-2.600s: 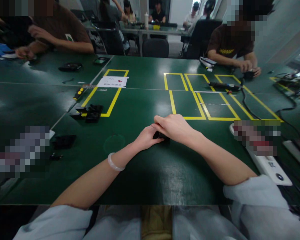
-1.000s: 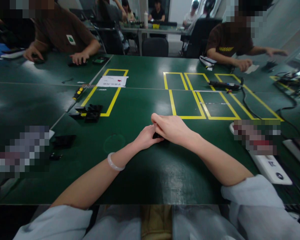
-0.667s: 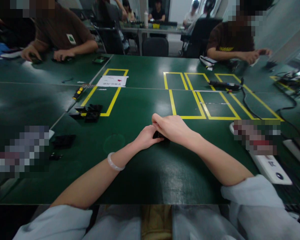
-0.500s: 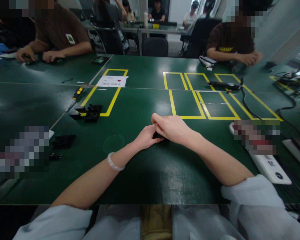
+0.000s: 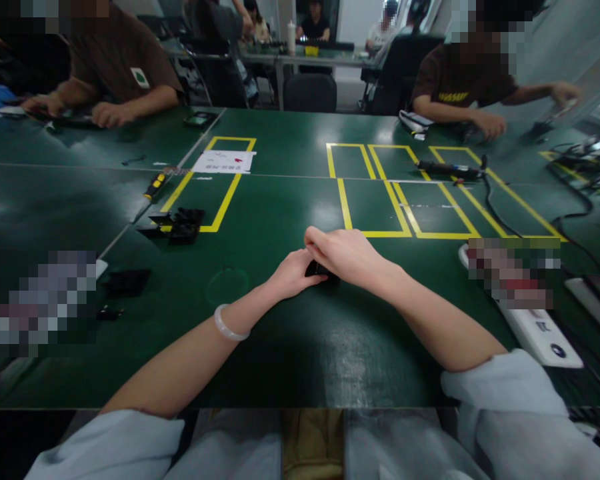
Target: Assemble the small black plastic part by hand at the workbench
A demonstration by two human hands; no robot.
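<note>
I see left hand (image 5: pixel 296 272) pinching small black part (image 5: pixel 321 269), mostly hidden beneath curled right hand (image 5: pixel 350 255); right hand's grip I cannot tell. Work looks under way, unfinished; amount done hidden. Black pieces (image 5: pixel 186 225) lie farther off, left of hands.

Hands (image 5: pixel 349 253) together, right overlapping left, forearms (image 5: pixel 180 363) converging

Black chairs (image 5: pixel 310 92) stand at a far table (image 5: pixel 337 60) before a white wall (image 5: pixel 354 23).

Small black object (image 5: pixel 318 271) | mostly covered, shape unclear | in left hand (image 5: pixel 293 275), under right hand (image 5: pixel 350 253)
</note>
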